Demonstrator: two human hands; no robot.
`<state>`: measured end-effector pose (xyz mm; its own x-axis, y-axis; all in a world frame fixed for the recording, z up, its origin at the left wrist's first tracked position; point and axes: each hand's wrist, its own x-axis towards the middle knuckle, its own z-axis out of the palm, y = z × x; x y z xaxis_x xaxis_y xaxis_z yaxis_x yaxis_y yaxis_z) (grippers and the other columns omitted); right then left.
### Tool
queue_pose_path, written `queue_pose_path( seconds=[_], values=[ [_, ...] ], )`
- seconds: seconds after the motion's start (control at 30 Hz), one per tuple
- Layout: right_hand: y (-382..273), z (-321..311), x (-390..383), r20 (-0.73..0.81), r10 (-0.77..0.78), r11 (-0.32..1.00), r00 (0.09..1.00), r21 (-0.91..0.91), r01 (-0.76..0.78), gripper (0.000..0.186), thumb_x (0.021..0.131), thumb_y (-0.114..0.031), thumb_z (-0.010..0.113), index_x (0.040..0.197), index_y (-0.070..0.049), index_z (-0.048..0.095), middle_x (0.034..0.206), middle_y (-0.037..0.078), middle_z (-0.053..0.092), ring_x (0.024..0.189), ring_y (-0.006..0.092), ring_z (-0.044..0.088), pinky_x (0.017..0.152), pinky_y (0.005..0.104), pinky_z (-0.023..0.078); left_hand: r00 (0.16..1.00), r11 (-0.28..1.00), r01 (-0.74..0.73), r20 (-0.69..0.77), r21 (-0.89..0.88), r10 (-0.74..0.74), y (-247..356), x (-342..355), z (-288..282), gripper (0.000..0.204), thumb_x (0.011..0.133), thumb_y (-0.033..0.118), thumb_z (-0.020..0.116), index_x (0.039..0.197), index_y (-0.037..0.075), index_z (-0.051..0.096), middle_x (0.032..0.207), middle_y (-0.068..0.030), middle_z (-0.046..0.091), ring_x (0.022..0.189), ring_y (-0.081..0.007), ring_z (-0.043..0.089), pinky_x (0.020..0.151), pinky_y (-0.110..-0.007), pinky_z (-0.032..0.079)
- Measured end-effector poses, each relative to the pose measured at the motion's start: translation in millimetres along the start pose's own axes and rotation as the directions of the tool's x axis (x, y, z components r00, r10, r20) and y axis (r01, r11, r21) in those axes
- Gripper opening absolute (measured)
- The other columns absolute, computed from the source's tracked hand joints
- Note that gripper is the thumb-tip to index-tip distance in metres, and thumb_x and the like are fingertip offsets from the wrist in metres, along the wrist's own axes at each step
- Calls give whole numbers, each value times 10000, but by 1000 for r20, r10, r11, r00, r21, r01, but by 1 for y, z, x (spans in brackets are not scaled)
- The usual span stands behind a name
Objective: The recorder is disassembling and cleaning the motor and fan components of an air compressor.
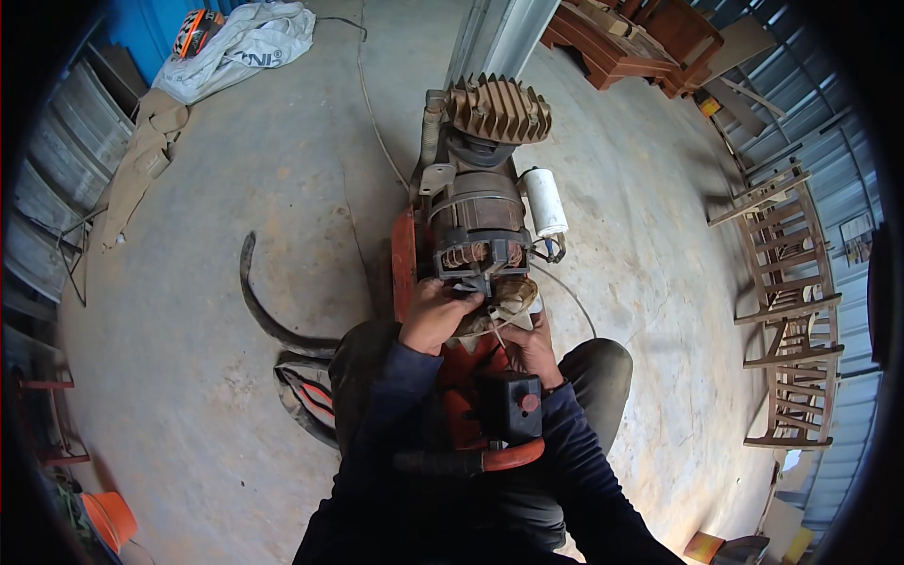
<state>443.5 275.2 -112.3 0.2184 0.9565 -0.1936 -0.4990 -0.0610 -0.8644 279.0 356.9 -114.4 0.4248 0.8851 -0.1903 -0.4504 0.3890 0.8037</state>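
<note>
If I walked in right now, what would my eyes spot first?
Probably the big, dusty motor in the middle, with brown metal fins at its far end and the left fingers and right fingers at its near end. Next might be the white cylinder on its right, then the orange container at lower left.

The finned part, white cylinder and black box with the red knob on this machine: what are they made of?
Finned part: probably dull cast metal, judging by its thick, stiff, dirty-brown fins.
White cylinder: smooth and pale, maybe plastic, though painted metal could look the same.
Black box: likely hard plastic, with an even dark finish and crisp edges.
</note>
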Motion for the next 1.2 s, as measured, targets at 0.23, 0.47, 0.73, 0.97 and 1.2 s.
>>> queue_pose_path(
  seconds=[0.23, 0.47, 0.73, 0.97, 1.2],
  values=[
    [-4, 6, 2, -2, -14, 992, 1000, -123, 13, 606, 788, 205, 633, 1325, -41, 494, 1151, 84, 648, 1012, 201, 661, 876, 332, 570, 998, 1000, -5, 62, -27, 6, 10, 0, 4, 239, 842, -8, 737, 1073, -35, 682, 990, -56, 730, 868, -115, 662, 772, -290, 533],
    [-9, 15, 0, 8, -20, 997, 1000, -76, 20, 777, 748, 207, 688, 1403, -93, 396, 1193, 52, 621, 1082, 184, 621, 927, 324, 540, 994, 964, -113, 36, 242, 107, 18, -3, 7, 215, 854, 70, 748, 1029, -37, 683, 873, -95, 745, 802, -132, 694, 739, -299, 537],
    [-4, 15, 3, -10, -105, 993, 994, -55, 104, 894, 692, 219, 736, 1428, -104, 345, 1299, 60, 547, 1173, 190, 563, 987, 337, 520, 956, 577, -6, -163, 817, 242, 84, -35, 21, 185, 870, 119, 732, 958, -22, 650, 956, -181, 697, 863, -237, 705, 716, -337, 541],
    [1, 13, 4, 5, -131, 990, 991, -41, 131, 893, 688, 209, 746, 1419, -108, 343, 1296, 52, 537, 1174, 189, 555, 989, 345, 519, 809, -59, -568, 571, 821, 140, 94, -22, 10, 142, 796, 112, 709, 936, 91, 699, 1003, -23, 680, 887, -296, 669, 727, -405, 526],
    [-1, 16, 4, -25, -97, 995, 995, -25, 96, 913, 673, 210, 756, 1418, -108, 335, 1304, 57, 530, 1180, 198, 553, 995, 352, 517, 769, -222, -619, 639, 753, 26, 97, -8, 12, 255, 807, 82, 678, 1052, 148, 685, 1029, -6, 687, 911, -279, 668, 741, -411, 511]
  ],
)
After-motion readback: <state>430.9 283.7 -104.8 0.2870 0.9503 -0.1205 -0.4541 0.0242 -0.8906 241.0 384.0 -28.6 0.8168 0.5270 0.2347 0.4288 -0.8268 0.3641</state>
